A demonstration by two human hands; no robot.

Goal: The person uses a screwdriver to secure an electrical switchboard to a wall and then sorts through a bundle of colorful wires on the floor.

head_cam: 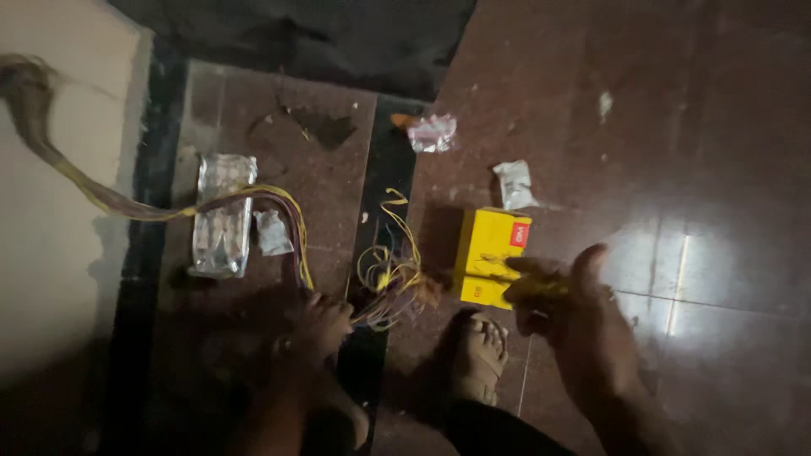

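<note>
On dark floor tiles, one yellow box (492,255), left hand (321,325) clamped on wire bundle (287,228), right hand (562,295) spread.

I count one yellow box (488,256), one clear plastic packet (222,215), three crumpled wrappers (514,184), and one wire bundle (389,279) before me.

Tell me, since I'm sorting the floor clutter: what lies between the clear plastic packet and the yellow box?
In the head view, between the clear plastic packet and the yellow box lie a small crumpled wrapper and a tangle of yellow wires.
</note>
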